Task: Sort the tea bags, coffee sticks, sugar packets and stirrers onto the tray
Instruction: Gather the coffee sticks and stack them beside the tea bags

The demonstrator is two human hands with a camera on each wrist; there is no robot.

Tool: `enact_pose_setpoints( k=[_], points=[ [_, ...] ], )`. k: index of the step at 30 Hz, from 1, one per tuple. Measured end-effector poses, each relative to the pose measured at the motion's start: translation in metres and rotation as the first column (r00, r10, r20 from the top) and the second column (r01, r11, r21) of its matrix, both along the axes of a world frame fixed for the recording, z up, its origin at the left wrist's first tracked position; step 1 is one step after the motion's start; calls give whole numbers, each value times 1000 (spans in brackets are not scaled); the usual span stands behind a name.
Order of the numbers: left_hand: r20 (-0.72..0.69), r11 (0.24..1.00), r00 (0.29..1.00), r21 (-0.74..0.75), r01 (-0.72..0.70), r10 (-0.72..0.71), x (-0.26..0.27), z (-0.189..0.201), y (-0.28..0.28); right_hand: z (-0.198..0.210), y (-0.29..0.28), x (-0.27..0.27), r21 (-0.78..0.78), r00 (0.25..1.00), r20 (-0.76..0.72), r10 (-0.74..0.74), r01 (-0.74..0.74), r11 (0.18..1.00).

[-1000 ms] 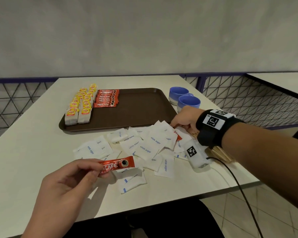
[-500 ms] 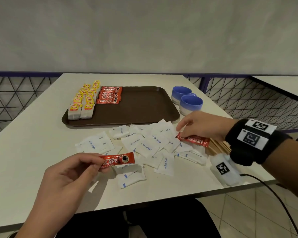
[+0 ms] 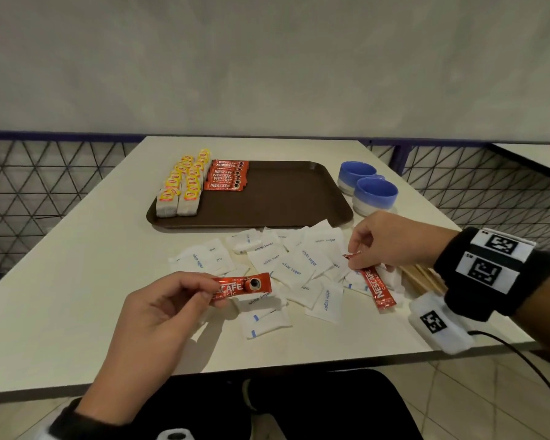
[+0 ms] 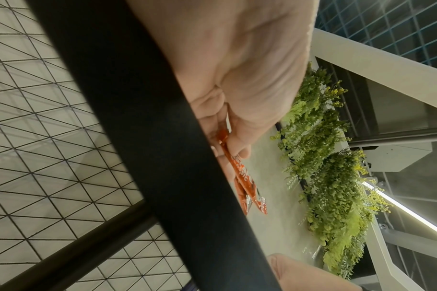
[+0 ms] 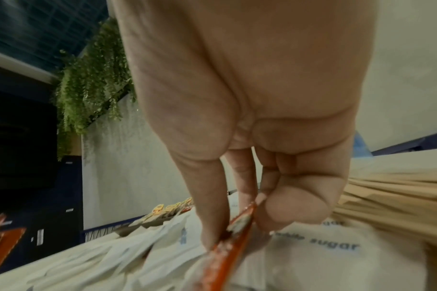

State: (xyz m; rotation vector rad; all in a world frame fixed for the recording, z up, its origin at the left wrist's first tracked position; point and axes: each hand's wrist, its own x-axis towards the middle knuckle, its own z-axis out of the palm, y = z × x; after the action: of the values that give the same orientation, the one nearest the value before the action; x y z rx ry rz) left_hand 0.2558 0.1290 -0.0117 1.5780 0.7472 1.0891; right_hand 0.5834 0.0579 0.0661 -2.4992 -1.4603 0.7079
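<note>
Left hand (image 3: 159, 308) pinches one coffee stick (image 3: 242, 289) by its end, long axis level, low over the surface; right hand (image 3: 391, 241) pinches a second stick (image 3: 373, 282) by its upper end, its tail hanging over the sugar packets (image 3: 294, 265). The coffee row (image 3: 227, 175) on the tray (image 3: 299, 198) lies ahead and left, likely nearer the left hand; both sticks need turning crosswise to match.
</note>
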Motion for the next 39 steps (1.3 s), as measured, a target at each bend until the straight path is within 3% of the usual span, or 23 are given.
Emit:
enact_pose_setpoints(
  k=[7,10,15,20,23,26,30,34,39],
  points=[
    [-3,1000,1000,29,0,0,-2,-2,1,2,1,-6,-53,1000,-23,2,-3,999],
    [1,999,1000,43,-3,3,-2,-1,1,8,1,-6,-38,984,-166,-58,53,998],
    [23,999,999,34,-26,25,-3,-2,1,19,-4,-7,90,896,-422,-136,190,978],
    [65,997,995,21,-72,70,-3,-2,3,33,-9,-6,276,942,-314,-116,207,939],
    [91,996,992,-1,-89,89,-2,0,3,44,-13,-16,406,922,-381,-60,226,886],
    [100,997,992,-20,-73,74,-3,1,3,51,-15,-44,475,851,-521,63,228,850],
    [118,994,990,-95,-59,71,-5,3,4,43,-9,-94,419,728,-657,197,136,898],
    [251,948,968,-313,65,17,-8,10,-2,21,6,-129,379,703,-679,211,89,921],
    [150,987,984,-144,-70,91,-11,9,5,8,20,-146,423,716,-664,216,121,898]
  ],
)
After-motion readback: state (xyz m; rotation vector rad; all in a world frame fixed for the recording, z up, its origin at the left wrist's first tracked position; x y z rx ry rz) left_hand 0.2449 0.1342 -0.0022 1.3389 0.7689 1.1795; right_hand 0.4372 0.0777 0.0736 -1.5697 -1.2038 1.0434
